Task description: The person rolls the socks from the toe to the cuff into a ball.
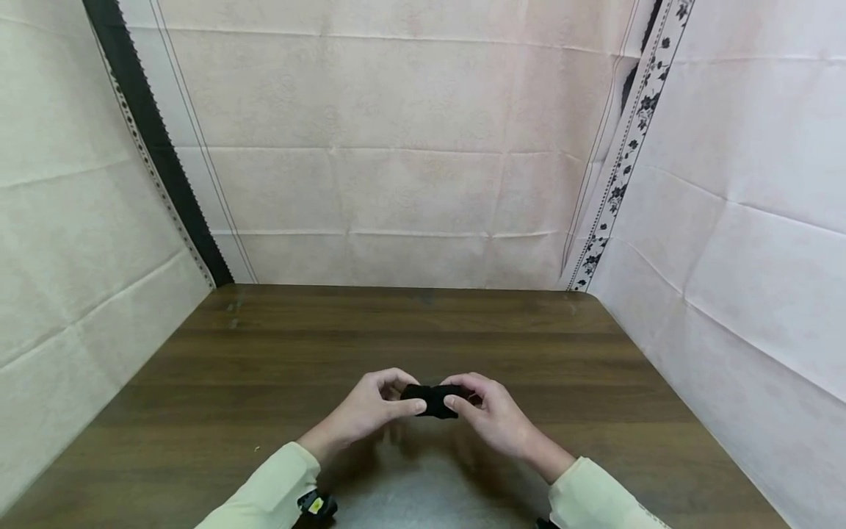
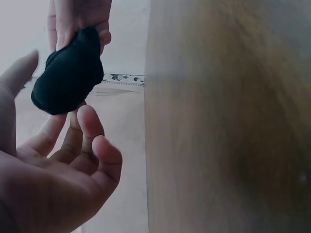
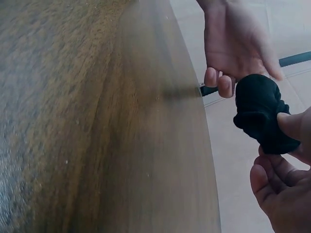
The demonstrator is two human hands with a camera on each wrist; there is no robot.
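Note:
A small black bundle of rolled cloth (image 1: 436, 401) is held up above the table between both hands. My left hand (image 1: 366, 406) is around its left end, thumb in front and fingers behind in the head view. From the left wrist, that thumb (image 2: 22, 73) looks slightly apart from the cloth (image 2: 68, 77), while fingertips touch its underside. At the other end, my right hand (image 1: 492, 415) pinches the bundle between thumb and fingers. The right wrist view shows the right thumb (image 3: 291, 125) pressing folds of the cloth (image 3: 262, 111). Its exact kind cannot be told.
A brown wooden table (image 1: 410, 330) lies beneath the hands. White cloth sheets hang behind it (image 1: 410, 162), at the left (image 1: 79, 220) and at the right (image 1: 747, 220). A black device (image 1: 317, 507) sits at the left sleeve.

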